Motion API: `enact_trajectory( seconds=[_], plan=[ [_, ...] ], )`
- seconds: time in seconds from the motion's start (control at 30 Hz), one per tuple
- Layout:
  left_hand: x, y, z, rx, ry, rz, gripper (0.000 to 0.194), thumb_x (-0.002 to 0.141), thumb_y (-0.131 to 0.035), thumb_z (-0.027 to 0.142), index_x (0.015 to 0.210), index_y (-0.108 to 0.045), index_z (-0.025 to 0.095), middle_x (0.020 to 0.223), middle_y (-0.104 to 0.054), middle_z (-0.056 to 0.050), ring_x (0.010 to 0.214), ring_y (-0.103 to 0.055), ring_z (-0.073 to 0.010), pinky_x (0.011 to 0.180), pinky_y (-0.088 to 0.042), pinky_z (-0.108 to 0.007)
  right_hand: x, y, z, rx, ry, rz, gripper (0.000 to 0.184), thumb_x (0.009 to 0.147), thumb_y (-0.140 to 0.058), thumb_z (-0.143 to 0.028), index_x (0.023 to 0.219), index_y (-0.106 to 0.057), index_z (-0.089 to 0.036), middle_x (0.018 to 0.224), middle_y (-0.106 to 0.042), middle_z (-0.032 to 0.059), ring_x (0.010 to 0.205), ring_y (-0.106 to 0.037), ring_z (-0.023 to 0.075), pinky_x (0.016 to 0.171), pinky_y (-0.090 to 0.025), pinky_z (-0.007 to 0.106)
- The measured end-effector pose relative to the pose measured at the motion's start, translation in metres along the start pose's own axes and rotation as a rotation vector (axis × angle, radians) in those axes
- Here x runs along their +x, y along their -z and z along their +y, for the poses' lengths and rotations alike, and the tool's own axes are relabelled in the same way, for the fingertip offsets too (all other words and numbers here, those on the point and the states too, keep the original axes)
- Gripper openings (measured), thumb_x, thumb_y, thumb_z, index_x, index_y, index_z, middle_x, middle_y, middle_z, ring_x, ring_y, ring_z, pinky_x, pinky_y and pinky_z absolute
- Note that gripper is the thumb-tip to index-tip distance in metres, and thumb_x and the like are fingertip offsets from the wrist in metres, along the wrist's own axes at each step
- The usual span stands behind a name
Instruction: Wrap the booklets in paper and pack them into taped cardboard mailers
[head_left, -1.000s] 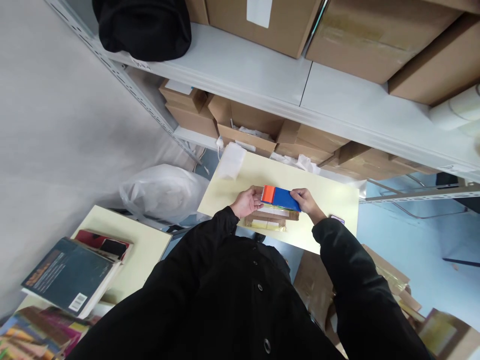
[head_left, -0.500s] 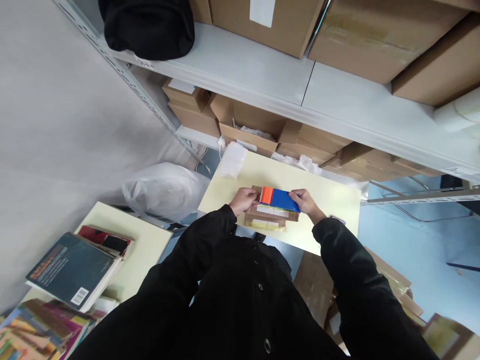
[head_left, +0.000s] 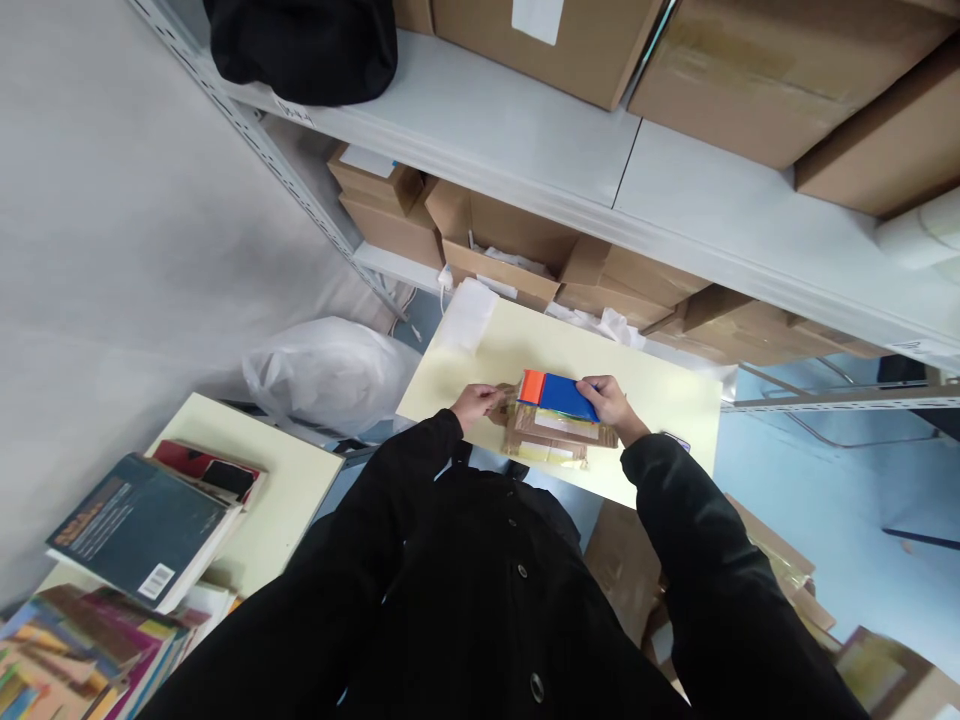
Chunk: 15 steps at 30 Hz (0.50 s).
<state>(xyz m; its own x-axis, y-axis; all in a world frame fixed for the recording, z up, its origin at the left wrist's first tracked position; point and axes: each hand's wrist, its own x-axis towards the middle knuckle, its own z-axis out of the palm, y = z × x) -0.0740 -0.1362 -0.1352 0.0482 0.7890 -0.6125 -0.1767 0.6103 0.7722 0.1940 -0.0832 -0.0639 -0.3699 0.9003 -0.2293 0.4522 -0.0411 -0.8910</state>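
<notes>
My right hand [head_left: 606,402] grips the blue end of a blue and orange tape dispenser [head_left: 566,394], held low over a brown cardboard package [head_left: 566,431]. The dispenser's orange end points left. To the left of it, my left hand [head_left: 474,404] is closed in a pinch, and a thin, brownish see-through strip that looks like tape [head_left: 505,402] runs from its fingertips towards the orange end. Another brown package [head_left: 551,455] with a pale label and yellowish tape lies on the near side. Both packages rest on a cream table [head_left: 630,470].
A shelf [head_left: 480,90] with cardboard boxes [head_left: 547,60] and a black bag [head_left: 300,50] rises behind the table. White paper [head_left: 471,315] lies at its far left corner. Left stand a white plastic bag [head_left: 330,375] and a second table [head_left: 300,480] with books [head_left: 142,530].
My left hand has moved left, away from the dispenser's orange end, and the strip between them has lengthened. The packages have shifted slightly right in view. My right hand keeps its grip.
</notes>
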Motion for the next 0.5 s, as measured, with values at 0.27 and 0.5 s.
enact_trajectory(
  seconds=[0.27, 0.5],
  plan=[
    [0.006, -0.034, -0.04, -0.115, 0.041, 0.096, 0.029, 0.066, -0.077, 0.02, 0.089, -0.061, 0.013, 0.055, -0.052, 0.005, 0.049, -0.049, -0.0072, 0.05, -0.038, -0.021, -0.003, 0.0, 0.002, -0.021, -0.014, -0.003, 0.055, 0.078, -0.054, -0.064, 0.051, -0.034, -0.021, 0.051, -0.027, -0.0052, 0.048, -0.024, 0.0074, 0.045, -0.02, 0.026],
    [-0.001, -0.018, -0.034, -0.214, 0.111, 0.115, 0.029, 0.078, -0.065, 0.041, 0.094, -0.055, 0.018, 0.075, -0.06, -0.001, 0.063, -0.061, -0.0122, 0.055, -0.043, -0.023, -0.002, 0.001, 0.005, -0.01, -0.026, -0.019, 0.055, 0.077, -0.056, -0.064, 0.051, -0.033, -0.021, 0.052, -0.026, -0.0051, 0.049, -0.025, 0.0075, 0.044, -0.02, 0.025]
  ],
)
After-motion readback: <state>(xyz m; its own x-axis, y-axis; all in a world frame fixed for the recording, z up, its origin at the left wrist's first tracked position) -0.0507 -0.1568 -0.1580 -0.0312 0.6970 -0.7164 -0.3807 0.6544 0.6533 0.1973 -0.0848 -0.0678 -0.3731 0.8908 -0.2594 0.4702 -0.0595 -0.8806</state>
